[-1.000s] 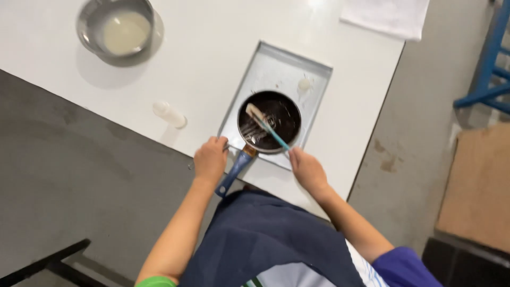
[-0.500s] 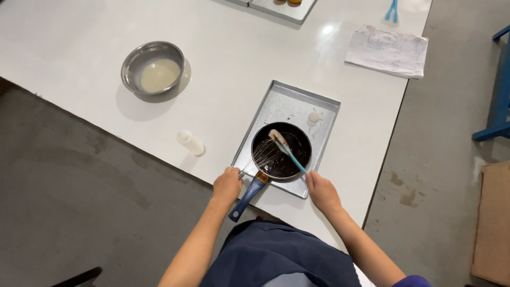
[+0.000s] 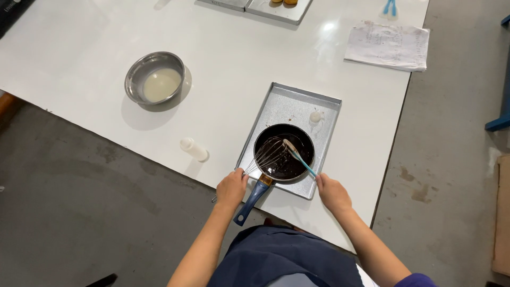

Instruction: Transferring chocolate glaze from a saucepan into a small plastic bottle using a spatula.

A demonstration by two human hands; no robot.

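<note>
The left hand is closed around the handle of a wire whisk, whose loops lie in the left half of the pan. The right hand is closed on the end of a light-blue-handled spatula; its pale blade rests in the dark mixture near the pan's centre.

Change over the last second: both grips are the same and both tools have stayed in the pan. The spatula blade has held its place near the centre of the mixture. The camera view has pulled up and back, so more of the table now shows. This indicates stirring in progress, not a tool change.

Position of items:
- Pan — on the near half of the tray, its blue handle projecting over the near table edge, between the two hands.
- Tray — at the near edge of the table, towards its right side; a small pale blob sits at the tray's far right.
- Steel bowl with pale liquid — towards the left edge, well apart from the tray.
- Small white bottle — lying on its side near the near edge, left of the tray.
- Paper sheet — at the far right corner.
</note>
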